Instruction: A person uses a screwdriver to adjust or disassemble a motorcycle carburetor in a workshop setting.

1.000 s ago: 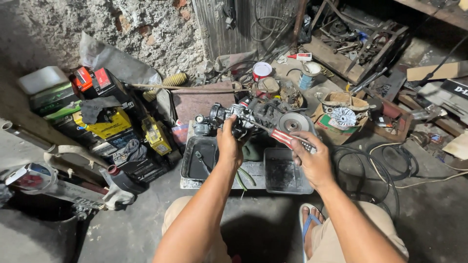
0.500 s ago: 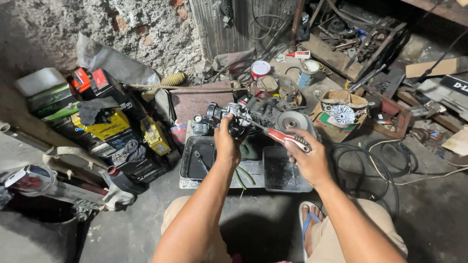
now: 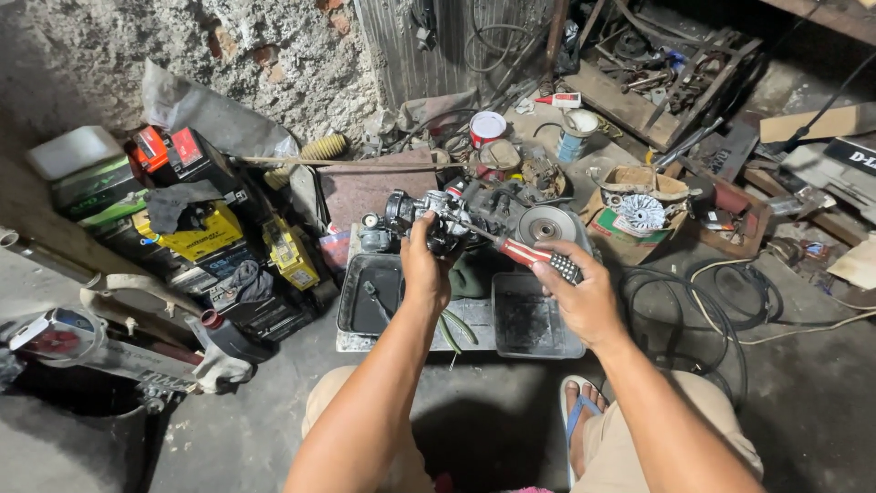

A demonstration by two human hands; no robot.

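Right hand [image 3: 584, 297] is closed around the red-and-black handle of a screwdriver [image 3: 534, 257], whose long axis runs up and to the left, tip pointing into the small engine part [image 3: 447, 219]. Left hand [image 3: 425, 269] grips that part from below, holding it above 2 black trays [image 3: 538, 321]. Part lies just left of the right hand, nearer the left one.

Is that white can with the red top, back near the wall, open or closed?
Closed: the red lid sits flat over the white can, hiding the inside.
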